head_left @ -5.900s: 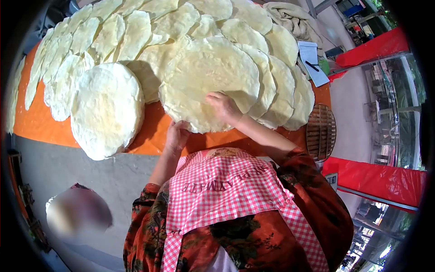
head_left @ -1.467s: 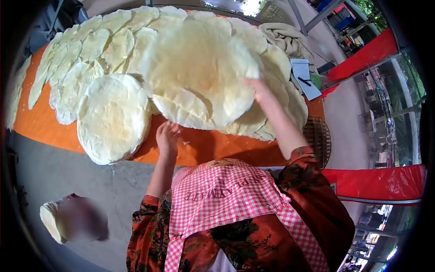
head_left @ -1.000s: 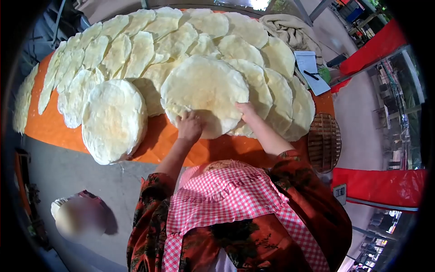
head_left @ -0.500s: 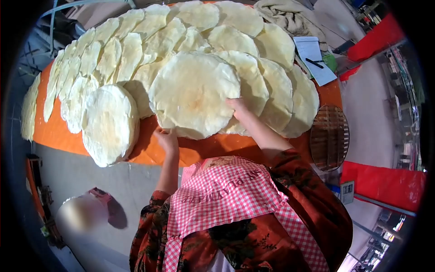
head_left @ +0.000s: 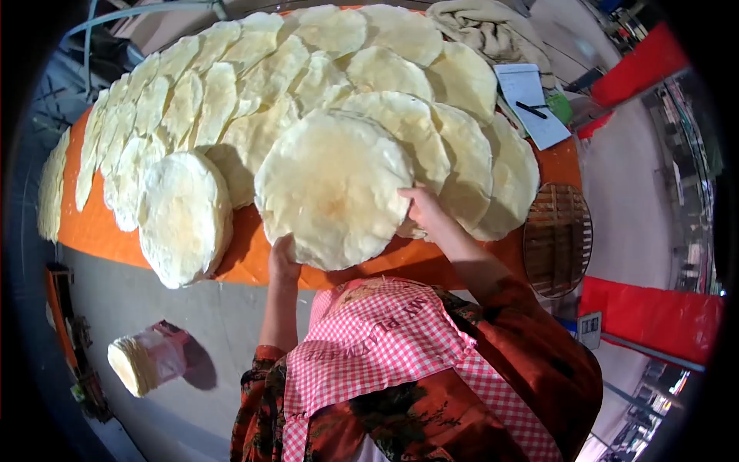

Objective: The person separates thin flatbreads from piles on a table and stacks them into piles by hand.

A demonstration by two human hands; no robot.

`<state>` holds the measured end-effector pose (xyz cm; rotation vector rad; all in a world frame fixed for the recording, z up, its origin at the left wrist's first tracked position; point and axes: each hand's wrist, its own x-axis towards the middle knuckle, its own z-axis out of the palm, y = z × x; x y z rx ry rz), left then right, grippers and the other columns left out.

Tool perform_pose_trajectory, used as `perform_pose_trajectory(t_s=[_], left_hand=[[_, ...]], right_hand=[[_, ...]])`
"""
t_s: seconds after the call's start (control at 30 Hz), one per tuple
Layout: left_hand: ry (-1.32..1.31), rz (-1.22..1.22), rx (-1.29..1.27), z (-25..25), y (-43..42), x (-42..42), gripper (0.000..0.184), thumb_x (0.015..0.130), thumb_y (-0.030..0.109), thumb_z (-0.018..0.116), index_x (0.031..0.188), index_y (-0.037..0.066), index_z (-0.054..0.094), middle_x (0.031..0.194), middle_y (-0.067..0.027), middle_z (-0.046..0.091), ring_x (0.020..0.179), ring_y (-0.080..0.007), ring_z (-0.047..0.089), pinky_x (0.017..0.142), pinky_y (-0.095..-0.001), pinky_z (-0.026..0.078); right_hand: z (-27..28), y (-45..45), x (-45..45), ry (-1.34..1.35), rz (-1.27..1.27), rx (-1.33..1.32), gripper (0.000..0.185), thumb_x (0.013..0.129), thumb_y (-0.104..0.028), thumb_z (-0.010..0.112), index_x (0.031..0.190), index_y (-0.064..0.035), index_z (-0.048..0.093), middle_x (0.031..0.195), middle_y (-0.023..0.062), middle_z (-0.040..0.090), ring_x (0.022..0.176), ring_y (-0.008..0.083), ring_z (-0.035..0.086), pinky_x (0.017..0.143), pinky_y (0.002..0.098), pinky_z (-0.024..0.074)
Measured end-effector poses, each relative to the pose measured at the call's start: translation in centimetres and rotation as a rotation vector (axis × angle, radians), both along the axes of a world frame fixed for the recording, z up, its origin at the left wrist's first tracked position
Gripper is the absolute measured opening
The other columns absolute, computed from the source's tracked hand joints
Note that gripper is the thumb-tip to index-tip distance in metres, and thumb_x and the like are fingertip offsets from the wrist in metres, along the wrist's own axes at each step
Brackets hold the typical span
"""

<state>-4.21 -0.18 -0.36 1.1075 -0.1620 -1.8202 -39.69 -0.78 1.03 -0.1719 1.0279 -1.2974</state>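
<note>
A round, pale flatbread stack [head_left: 331, 185] is held at its near edge over the orange-covered table. My left hand [head_left: 283, 258] grips its lower left edge, with the fingers partly hidden beneath it. At the right edge, my right hand [head_left: 422, 206] is closed on the same stack. Left of it stands another thick stack of flatbreads [head_left: 183, 217]. Overlapping single flatbreads [head_left: 462, 158] spread behind and to the right.
A notepad [head_left: 531, 100] with a black pen and a beige cloth [head_left: 493, 35] lie at the back right. A slatted basket [head_left: 557, 239] is by the table's right edge. On the floor at left stands a bag of flatbreads [head_left: 150, 358].
The held flatbread stack has come nearer to my body. My left hand has moved slightly down with it, and my right hand has shifted down and right.
</note>
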Motion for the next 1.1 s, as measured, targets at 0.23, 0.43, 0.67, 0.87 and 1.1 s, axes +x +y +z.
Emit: perform_pose_trajectory(t_s=[0.23,0.43,0.67,0.87,1.1], left_hand=[[-0.180,0.011,0.060,0.8,-0.1,-1.2,0.045,0.084,0.005,0.055,0.128,-0.002,0.046,0.118,-0.0156,0.057,0.109,-0.0329,0.055,0.091,-0.0454,0.049],[-0.168,0.019,0.018,-2.6,-0.2,-0.2,0.045,0.085,0.002,0.057,0.128,-0.001,0.046,0.117,-0.0142,0.058,0.106,-0.0316,0.057,0.090,-0.0433,0.049],[-0.234,0.061,-0.011,-1.6,0.2,-1.0,0.047,0.084,0.000,0.056,0.130,0.000,0.045,0.119,-0.0132,0.058,0.107,-0.0292,0.057,0.092,-0.0408,0.048],[-0.157,0.036,0.006,1.5,0.7,-1.7,0.050,0.084,0.016,0.057,0.130,0.003,0.045,0.121,-0.0133,0.058,0.111,-0.0308,0.055,0.093,-0.0443,0.047],[-0.118,0.022,-0.051,0.2,0.5,-0.6,0.050,0.085,0.006,0.053,0.133,0.002,0.041,0.124,-0.0134,0.054,0.113,-0.0290,0.053,0.094,-0.0424,0.046]], right_hand=[[2.6,-6.3,-2.8,1.411,0.157,0.104,0.034,0.076,-0.011,0.068,0.107,-0.0016,0.058,0.100,0.0153,0.063,0.093,0.0300,0.061,0.083,0.0376,0.0483],[1.8,-14.5,0.6,1.682,0.290,-0.395,0.041,0.073,-0.026,0.072,0.106,-0.0059,0.058,0.108,0.0154,0.060,0.106,0.0334,0.055,0.088,0.0422,0.0461],[3.6,-18.5,3.0,1.858,0.584,-0.203,0.044,0.069,-0.032,0.074,0.102,-0.0088,0.057,0.110,0.0128,0.058,0.108,0.0311,0.053,0.087,0.0441,0.0461],[-0.3,-21.6,1.4,1.459,0.579,-0.215,0.044,0.062,-0.022,0.078,0.097,-0.0069,0.057,0.097,0.0144,0.063,0.091,0.0301,0.061,0.075,0.0390,0.0483],[1.3,-21.3,2.3,1.817,0.585,-0.142,0.044,0.068,-0.023,0.076,0.104,-0.0062,0.056,0.112,0.0170,0.058,0.105,0.0329,0.056,0.086,0.0433,0.0475]])
